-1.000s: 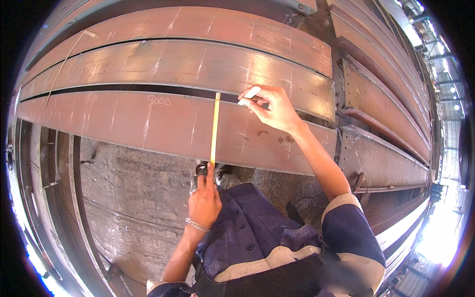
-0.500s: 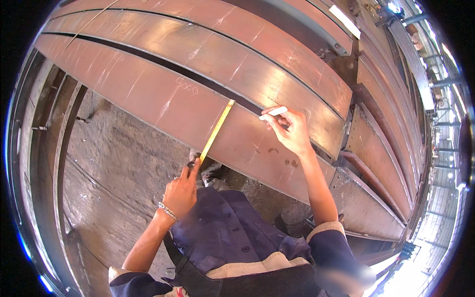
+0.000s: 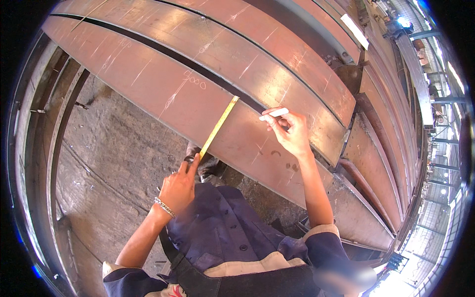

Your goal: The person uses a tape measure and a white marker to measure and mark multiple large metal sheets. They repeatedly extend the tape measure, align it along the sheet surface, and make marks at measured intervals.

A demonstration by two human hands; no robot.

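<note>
My left hand [image 3: 179, 186] is closed around the near end of a yellow tape measure [image 3: 219, 123]. The tape's blade lies across the nearest steel beam [image 3: 148, 86], its tip close to the beam's far edge. Most of the tape's case is hidden by my fingers. My right hand [image 3: 293, 132] hovers over the same beam, right of the tape, pinching a white chalk stick [image 3: 274, 114] between thumb and fingers. The chalk appears apart from the steel. White chalk lines and marks run across the beam's reddish-brown face.
Beyond a narrow dark gap lies a second long beam [image 3: 237, 64], with more behind it. Further steel pieces [image 3: 381, 148] are stacked at the right. A curved-looking metal rail [image 3: 57, 163] stands at the left over the dirty floor [image 3: 114, 143]. A bright light [image 3: 403, 22] shines far off.
The view has shifted slightly, so the beams sit a little differently in the picture. Both hands keep their grips, and the tape stays across the beam.
</note>
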